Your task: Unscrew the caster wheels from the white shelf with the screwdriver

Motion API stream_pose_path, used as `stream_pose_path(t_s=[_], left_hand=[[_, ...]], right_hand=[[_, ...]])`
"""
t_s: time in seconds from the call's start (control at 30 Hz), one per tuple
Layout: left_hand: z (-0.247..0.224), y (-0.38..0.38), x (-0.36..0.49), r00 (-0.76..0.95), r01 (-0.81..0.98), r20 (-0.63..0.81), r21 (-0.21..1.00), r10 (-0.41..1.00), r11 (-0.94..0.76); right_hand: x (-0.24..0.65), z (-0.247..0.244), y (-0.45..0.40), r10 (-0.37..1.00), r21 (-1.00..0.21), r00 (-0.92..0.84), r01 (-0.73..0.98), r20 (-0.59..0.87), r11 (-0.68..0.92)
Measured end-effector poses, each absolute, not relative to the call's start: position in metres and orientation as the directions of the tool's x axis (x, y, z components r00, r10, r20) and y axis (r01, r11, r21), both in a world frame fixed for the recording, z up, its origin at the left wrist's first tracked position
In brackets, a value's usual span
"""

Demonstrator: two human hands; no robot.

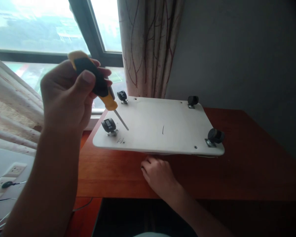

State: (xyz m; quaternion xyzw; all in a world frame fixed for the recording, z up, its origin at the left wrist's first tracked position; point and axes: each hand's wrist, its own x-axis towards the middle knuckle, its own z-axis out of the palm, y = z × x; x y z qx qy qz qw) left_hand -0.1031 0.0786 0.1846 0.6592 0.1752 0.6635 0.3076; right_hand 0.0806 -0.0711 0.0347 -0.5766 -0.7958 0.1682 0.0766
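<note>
My left hand [69,89] pinches a screwdriver [96,80], tip down, above the white board [150,121] near the left edge of the tabletop [249,164]. My right hand [159,172] curls by the board; its grip I cannot tell.

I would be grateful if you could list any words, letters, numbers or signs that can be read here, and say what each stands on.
"L": handwritten near the middle of the white panel.
"H", probably: rough handwriting on the same panel, beside the near left caster; too sketchy to be sure.
Screwdriver: no lettering can be made out.
Wall sockets: no text legible.
</note>
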Motion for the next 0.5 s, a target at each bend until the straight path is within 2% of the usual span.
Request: stream_pose_path(t_s=[0.13,0.2,0.27,0.37,0.5], left_hand=[[0.2,0.11,-0.101,0.044,-0.168,0.772,0.631,0.634,-0.757],[0.205,0.128,-0.097,0.025,-0.15,0.729,0.68,0.685,-0.718],[0.207,0.151,-0.094,-0.03,-0.158,0.694,0.707,0.719,-0.689],[0.202,0.19,-0.09,-0.013,-0.137,0.694,0.712,0.72,-0.689],[0.19,0.227,-0.084,-0.017,-0.139,0.706,0.7,0.709,-0.7]], right_hand=[[0.098,0.078,-0.067,0.896,-0.72,-0.444,0.619,0.009,0.314],[0.108,0.103,-0.052,0.901,-0.81,-0.433,0.515,0.038,0.282],[0.115,0.121,-0.025,0.907,-0.826,-0.405,0.466,0.118,0.316],[0.122,0.131,0.038,0.926,-0.752,-0.264,0.542,0.271,0.375],[0.118,0.113,0.133,0.932,-0.701,-0.143,0.623,0.334,0.347]])
